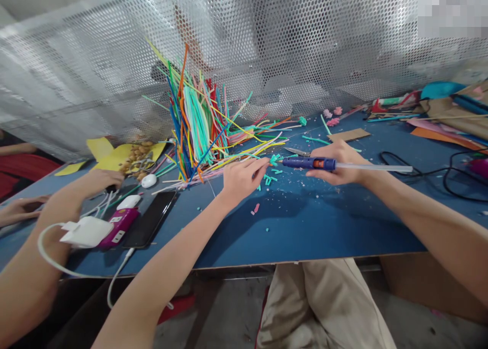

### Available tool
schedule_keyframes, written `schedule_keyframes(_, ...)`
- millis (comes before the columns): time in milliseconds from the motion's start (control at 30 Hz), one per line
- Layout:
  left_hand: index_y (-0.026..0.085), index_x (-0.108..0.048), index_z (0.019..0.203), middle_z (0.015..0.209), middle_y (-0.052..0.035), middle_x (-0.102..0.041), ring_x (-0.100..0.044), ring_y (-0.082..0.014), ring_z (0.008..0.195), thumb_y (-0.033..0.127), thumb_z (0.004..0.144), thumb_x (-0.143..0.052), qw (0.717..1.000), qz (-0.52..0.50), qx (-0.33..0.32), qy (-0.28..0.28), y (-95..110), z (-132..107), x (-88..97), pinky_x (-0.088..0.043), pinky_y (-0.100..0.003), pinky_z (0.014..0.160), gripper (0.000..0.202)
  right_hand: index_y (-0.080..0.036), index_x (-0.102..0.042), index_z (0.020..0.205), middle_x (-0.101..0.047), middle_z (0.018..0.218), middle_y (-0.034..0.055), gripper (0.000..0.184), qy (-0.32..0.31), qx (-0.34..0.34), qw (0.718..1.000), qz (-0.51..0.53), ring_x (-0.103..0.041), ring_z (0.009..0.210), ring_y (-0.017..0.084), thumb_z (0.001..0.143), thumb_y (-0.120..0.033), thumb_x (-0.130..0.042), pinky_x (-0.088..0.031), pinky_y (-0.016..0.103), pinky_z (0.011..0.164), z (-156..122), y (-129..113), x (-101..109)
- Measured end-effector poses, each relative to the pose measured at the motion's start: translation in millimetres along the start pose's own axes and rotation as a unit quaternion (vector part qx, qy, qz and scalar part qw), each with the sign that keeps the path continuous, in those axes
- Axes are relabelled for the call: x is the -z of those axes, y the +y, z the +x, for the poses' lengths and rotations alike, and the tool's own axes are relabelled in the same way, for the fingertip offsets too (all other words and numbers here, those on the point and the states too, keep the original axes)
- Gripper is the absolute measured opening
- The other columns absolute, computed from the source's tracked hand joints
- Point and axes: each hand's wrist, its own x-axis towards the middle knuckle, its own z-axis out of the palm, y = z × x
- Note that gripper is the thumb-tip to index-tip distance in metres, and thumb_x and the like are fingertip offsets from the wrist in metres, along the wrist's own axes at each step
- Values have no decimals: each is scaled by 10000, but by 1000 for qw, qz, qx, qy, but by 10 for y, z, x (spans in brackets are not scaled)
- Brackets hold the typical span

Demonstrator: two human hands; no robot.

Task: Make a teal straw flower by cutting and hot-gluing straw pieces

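Note:
My right hand [340,158] is closed around a dark blue hot glue gun [308,163], whose clear glue stick [375,168] juts out at the back. The gun's nozzle points left and meets, or nearly meets, a small turquoise piece with several short prongs [274,159]. Between thumb and fingers, my left hand [244,176] pinches that turquoise piece. Below the hands lie short turquoise cut bits [269,180] and a small pink bit [256,208]. Just behind the glue gun rests a pointed metal tool [297,151], partly hidden.
A tall bundle of coloured pipe cleaners [198,120] stands by the perforated metal screen [285,44]. Left are a black phone [152,219], a purple power strip [120,224] with a white charger, and a co-worker's hand [101,181]. Cardboard [349,135] and a black cable [452,173] lie right.

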Motion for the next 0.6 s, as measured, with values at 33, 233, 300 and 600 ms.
schedule_keyframes(33,285,-757,1090,914,-35,-791,-745,-174,830,437,1018,-500,1000,1,-7,8,-5,-2,-7,-521,-272,728,308,-223,-542,728,-539,632,-5,421,3,7,1000,2,-478,560,130,945,-583,-532,-317,295,559,-2,7,-5)
schedule_keyframes(233,286,-757,1091,896,-24,-791,-743,-157,805,392,1011,-536,999,5,-30,33,-20,-9,-30,-515,-250,723,258,-207,-550,726,-516,611,-20,396,22,35,999,1,-471,541,111,947,-536,-573,-301,285,546,-8,35,-15)
schedule_keyframes(300,285,-759,1089,893,-19,-792,-742,-154,790,384,1004,-552,999,10,-32,38,-18,-8,-27,-505,-247,702,245,-206,-547,725,-510,609,-25,393,25,37,999,0,-468,535,106,947,-530,-578,-297,285,545,-7,36,-14)
schedule_keyframes(600,287,-767,1079,862,-4,-791,-734,-131,731,351,986,-594,997,-5,-49,67,11,21,-5,-476,-237,653,207,-212,-505,692,-477,603,-34,416,44,52,998,-11,-434,524,100,950,-532,-568,-271,289,533,-4,31,-16)
